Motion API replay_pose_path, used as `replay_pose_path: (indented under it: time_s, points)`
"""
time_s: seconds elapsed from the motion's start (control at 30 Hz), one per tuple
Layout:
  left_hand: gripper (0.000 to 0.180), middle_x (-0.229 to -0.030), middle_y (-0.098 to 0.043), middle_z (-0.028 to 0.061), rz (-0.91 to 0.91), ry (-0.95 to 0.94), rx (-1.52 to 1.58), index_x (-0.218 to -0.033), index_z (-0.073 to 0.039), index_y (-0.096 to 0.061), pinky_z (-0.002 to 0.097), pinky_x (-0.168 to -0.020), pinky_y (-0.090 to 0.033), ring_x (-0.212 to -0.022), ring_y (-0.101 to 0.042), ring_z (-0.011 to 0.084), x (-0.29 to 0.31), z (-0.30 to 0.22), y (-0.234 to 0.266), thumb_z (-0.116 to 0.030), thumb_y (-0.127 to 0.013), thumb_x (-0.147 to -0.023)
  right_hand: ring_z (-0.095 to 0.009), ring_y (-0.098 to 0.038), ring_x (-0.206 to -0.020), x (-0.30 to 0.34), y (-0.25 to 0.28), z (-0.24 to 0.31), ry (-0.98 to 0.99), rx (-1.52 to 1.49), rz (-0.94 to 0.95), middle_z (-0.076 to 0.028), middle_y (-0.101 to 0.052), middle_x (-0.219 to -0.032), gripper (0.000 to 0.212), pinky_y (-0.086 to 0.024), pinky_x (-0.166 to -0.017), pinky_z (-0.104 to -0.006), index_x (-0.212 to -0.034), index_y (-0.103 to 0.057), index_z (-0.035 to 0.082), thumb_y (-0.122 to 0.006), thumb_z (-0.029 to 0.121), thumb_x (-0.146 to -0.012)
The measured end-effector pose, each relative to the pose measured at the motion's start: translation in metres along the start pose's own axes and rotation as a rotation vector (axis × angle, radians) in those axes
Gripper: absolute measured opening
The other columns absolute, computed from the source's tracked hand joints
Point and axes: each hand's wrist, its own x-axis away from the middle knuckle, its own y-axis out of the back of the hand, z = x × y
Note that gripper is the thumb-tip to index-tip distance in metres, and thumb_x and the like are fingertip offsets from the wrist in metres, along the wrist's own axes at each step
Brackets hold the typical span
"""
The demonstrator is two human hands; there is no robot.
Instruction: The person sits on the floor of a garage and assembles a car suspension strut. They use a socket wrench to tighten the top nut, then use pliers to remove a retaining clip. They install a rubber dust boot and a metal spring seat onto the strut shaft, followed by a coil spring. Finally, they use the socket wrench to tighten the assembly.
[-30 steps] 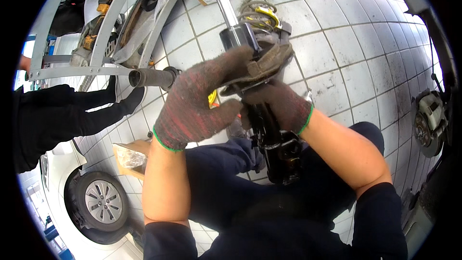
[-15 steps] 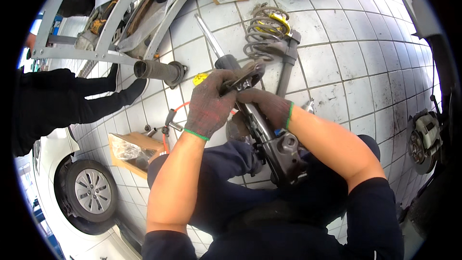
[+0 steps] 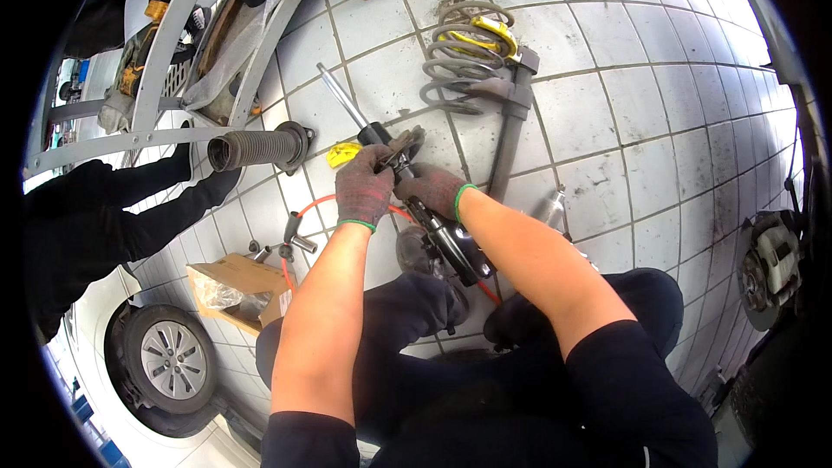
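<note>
Between my knees I hold a black strut [image 3: 445,244] at a slant, its bright piston rod [image 3: 345,100] pointing away and to the left. My left hand [image 3: 364,186], in a dark knitted glove with a green cuff, is wrapped round its upper part by the spring seat. My right hand [image 3: 431,191], gloved alike, is closed on the strut just below. The fingertips are partly hidden. Past my hands on the floor lie a coil spring [image 3: 464,61] with yellow on it and another dark strut [image 3: 510,134]. A small yellow piece [image 3: 344,154] is near my left hand.
A ribbed dust boot [image 3: 253,149] lies left, by a metal stand [image 3: 251,43]. An orange hose [image 3: 314,204] runs beneath the strut. Cardboard boxes [image 3: 224,302] sit left and far ahead. A silver tool [image 3: 549,208] lies right. A car wheel [image 3: 171,360] and a brake disc [image 3: 763,273] flank me.
Both hands have moved the strut away from me and its lower end off my lap. The view has shifted slightly. At the far edge, a co-worker's gloved hand has mostly left view.
</note>
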Motion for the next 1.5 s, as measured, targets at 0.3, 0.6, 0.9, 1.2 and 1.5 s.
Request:
replay_pose_path:
  time_s: [0.3, 0.6, 0.9, 1.2, 1.5]
  points:
    - [0.035, -0.114, -0.087, 0.014, -0.032, 0.034, -0.026, -0.127, -0.005, -0.081, 0.0358, -0.097, -0.063, -0.107, -0.084, 0.0242, -0.036, 0.032, -0.033, -0.009, -0.077, -0.093, -0.038, -0.074, -0.114, -0.042, 0.013, -0.004, 0.004, 0.088, -0.174, -0.027, -0.077, -0.123, 0.072, -0.057, -0.101, -0.0464, -0.138, -0.069, -0.006, -0.079, 0.039, -0.083]
    - [0.029, -0.115, -0.084, 0.0145, -0.074, 0.04, -0.084, -0.122, -0.012, -0.083, 0.0433, -0.098, -0.062, -0.109, -0.081, 0.0356, -0.039, 0.048, -0.06, -0.014, -0.076, -0.094, -0.044, -0.075, -0.126, -0.061, 0.036, -0.02, 0.059, 0.277, -0.211, -0.03, -0.077, -0.135, 0.069, -0.057, -0.11, -0.0501, -0.143, -0.07, -0.004, -0.078, 0.04, -0.09]
    - [0.03, -0.12, -0.083, 0.0171, -0.268, 0.097, 0.012, -0.124, -0.019, -0.084, 0.0492, -0.103, -0.06, -0.119, -0.077, 0.0414, -0.022, 0.048, -0.07, -0.02, -0.073, -0.096, -0.035, -0.072, -0.137, 0.038, 0.084, -0.018, 0.083, 0.449, -0.224, -0.026, -0.073, -0.149, 0.069, -0.053, -0.119, -0.0417, -0.158, -0.062, -0.002, -0.074, 0.04, -0.104]
    - [0.017, -0.108, -0.08, 0.0125, -0.469, -0.05, -0.368, -0.105, -0.021, -0.085, 0.0538, -0.095, -0.06, -0.107, -0.074, 0.0401, -0.009, 0.056, -0.068, -0.026, -0.075, -0.092, -0.031, -0.071, -0.137, 0.173, 0.181, 0.005, 0.096, 0.44, -0.534, -0.023, -0.075, -0.149, 0.066, -0.053, -0.119, -0.0422, -0.156, -0.064, -0.003, -0.075, 0.036, -0.105]
    - [0.027, -0.107, -0.085, 0.0173, -0.094, 0.124, -0.569, -0.107, -0.012, -0.086, 0.0543, -0.095, -0.061, -0.108, -0.08, 0.0417, 0.016, 0.051, -0.062, -0.026, -0.064, -0.099, -0.029, -0.073, -0.11, 0.216, 0.168, 0.007, 0.214, 0.539, -0.762, -0.016, -0.078, -0.127, 0.062, -0.06, -0.101, -0.0417, -0.153, -0.067, 0.003, -0.078, 0.038, -0.103]
